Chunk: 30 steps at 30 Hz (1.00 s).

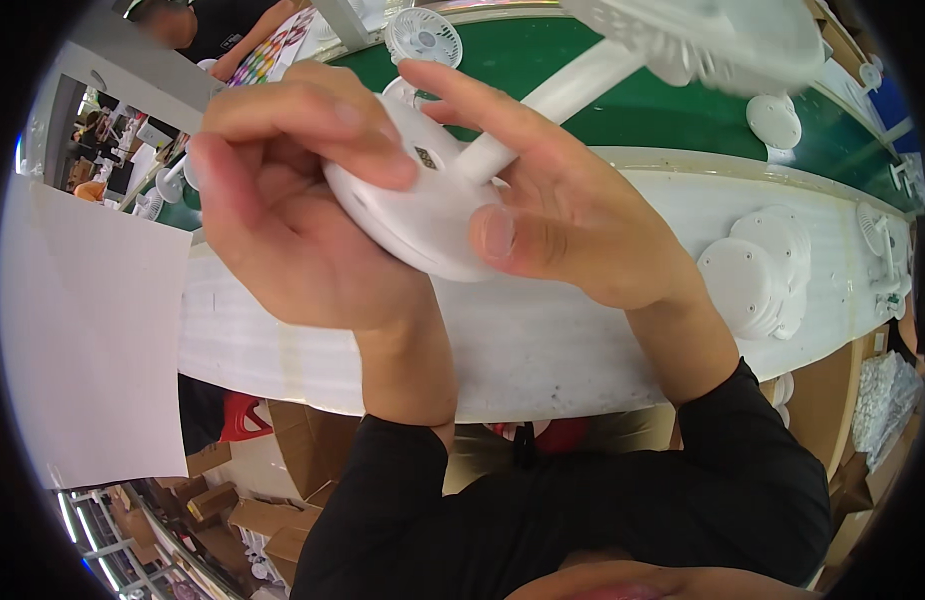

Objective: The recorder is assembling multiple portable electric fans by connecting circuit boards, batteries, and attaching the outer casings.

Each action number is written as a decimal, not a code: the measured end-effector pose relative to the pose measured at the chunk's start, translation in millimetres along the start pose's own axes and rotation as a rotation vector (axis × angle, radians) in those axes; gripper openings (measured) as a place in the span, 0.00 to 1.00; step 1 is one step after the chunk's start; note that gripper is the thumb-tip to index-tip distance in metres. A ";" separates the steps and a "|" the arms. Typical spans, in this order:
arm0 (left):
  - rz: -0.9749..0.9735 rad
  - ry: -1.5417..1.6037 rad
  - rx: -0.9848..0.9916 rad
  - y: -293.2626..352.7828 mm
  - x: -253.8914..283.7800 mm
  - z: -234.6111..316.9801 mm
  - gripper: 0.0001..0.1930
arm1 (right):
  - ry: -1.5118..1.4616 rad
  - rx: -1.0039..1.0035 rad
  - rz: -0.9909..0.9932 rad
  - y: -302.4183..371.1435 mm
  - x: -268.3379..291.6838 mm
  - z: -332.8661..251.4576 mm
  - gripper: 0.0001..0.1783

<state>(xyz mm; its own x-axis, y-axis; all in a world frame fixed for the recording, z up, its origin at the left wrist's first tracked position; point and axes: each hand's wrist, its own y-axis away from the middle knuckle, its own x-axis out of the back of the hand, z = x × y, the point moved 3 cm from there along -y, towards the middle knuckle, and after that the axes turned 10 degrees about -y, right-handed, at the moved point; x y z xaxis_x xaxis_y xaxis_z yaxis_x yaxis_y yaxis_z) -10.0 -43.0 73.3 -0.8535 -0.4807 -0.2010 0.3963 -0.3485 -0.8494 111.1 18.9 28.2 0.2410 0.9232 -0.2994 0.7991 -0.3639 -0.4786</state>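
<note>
A white desk fan (pixel 433 228) is held up in front of me, tilted, with its round base toward the left. Its stem (pixel 573 95) slants up to the right to the fan head (pixel 713 45), which is cut off by the top edge. My left hand (pixel 293 205) is closed on the base's left side, with bent fingers close to a small dark marked panel. Around the base near the stem, my right hand (pixel 583 215) grips with its thumb on the near side and its index finger stretched out behind.
Several white round discs (pixel 743 285) lie stacked on the white worktable (pixel 553 350) at right. Beyond runs a green conveyor belt (pixel 673 125) with another white disc (pixel 775 122) and a fan (pixel 423 38). A co-worker (pixel 233 35) sits far left. Cardboard boxes (pixel 308 450) stand below the table.
</note>
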 end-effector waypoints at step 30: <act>0.060 -0.132 0.014 3.4 -22.0 15.7 0.25 | -0.229 -0.005 0.030 1.6 -6.2 -4.0 0.48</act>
<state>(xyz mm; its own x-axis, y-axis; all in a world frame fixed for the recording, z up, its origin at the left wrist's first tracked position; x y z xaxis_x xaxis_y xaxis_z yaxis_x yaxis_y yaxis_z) 15.5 -46.2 82.5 -0.7767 -0.6021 -0.1849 0.4509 -0.3266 -0.8307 113.1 13.1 32.7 0.1339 0.8597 -0.4930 0.7965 -0.3893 -0.4627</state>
